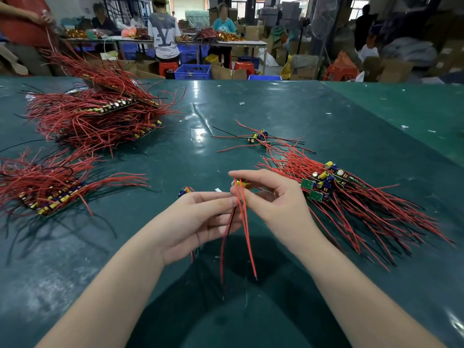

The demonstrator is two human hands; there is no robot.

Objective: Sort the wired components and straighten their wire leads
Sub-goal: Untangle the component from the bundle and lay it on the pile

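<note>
Both hands pinch one component's leads above bare table (251,109).
Left hand (200,217) and right hand (271,197) meet fingertip to fingertip on the leads (247,232), piles (351,197) lying either side.

One head-worn wide-angle view looks forward and down, close over the desk (251,109). Beyond its far edge lies a workshop.

We are in a factory assembly workshop: our green table (276,109) carries heaps of wired circuit boards (95,116), workers sit at another long table (241,43), and cardboard boxes (302,67), blue crates (192,71) and red stools (167,66) crowd the floor.
</note>
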